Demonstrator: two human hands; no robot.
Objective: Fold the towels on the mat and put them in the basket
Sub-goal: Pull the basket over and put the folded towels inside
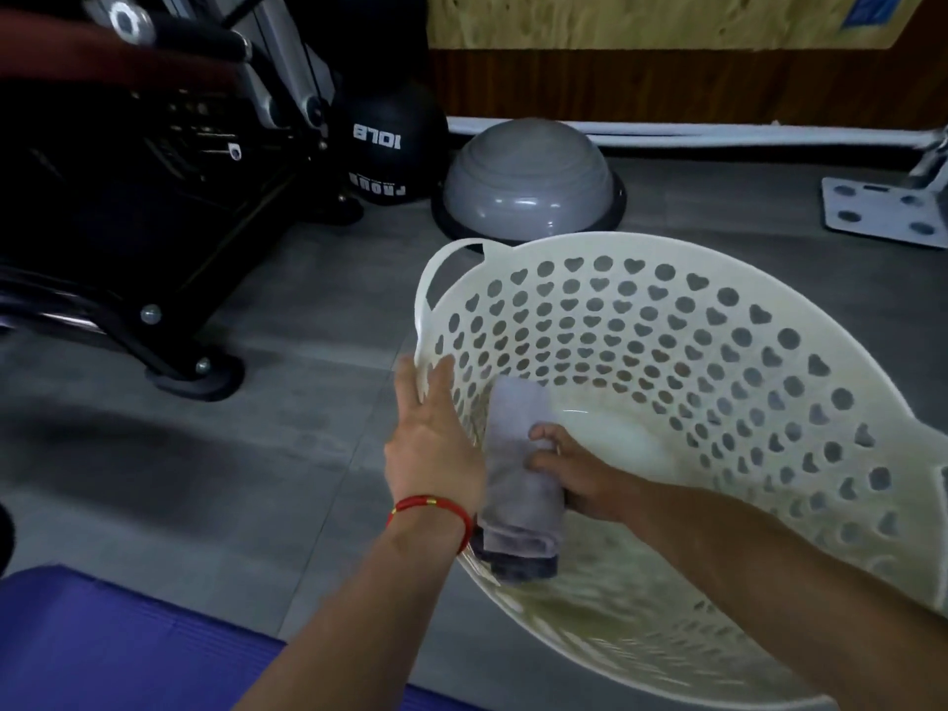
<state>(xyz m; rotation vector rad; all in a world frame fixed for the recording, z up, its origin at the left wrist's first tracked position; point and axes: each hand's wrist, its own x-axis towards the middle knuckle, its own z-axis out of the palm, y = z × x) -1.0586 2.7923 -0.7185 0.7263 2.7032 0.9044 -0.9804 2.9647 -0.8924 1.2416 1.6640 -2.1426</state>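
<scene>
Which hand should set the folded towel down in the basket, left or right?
Right. The right hand already grips the folded towel inside the basket, while the left hand rests open on the rim, seemingly steadying it.

— What do you have on the grey tiled floor (287, 310) ahead of you?

— A grey balance dome (528, 184) near the wall, with a black ball (390, 146) marked 10LB just left of it.

— And on your far left?

— A black exercise machine (128, 161); a metal bracket (882, 210) lies far right.
</scene>
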